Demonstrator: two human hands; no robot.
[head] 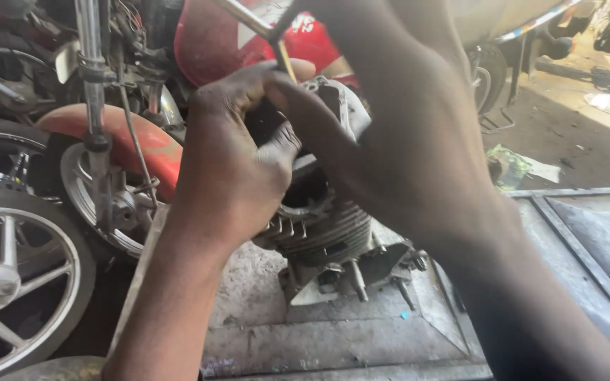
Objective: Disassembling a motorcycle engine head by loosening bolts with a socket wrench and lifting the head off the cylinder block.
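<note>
A scuffed grey metal counter (361, 331) is carrying the work, its raised ribs running off toward 3 o'clock. Behind it, an outdoor yard of bare dirt ground (566, 134) is lying in sunlight at 2 o'clock, and motorcycles are crowding the 9 to 12 o'clock side: a spoked alloy wheel (15, 275), a red fender (142, 144) and a red fuel tank (213, 42).

A finned engine cylinder (326, 229) is standing at the centre of the counter, its long axis tilting from 6 o'clock up toward 12, with its studs pointing down at the counter.

The left hand (231, 162) is wrapping its grip around the cylinder's upper part. The right hand (404, 134) is reaching across it, its grip pinching a thin metal tool (285, 60) that is pointing up toward 11 o'clock.
</note>
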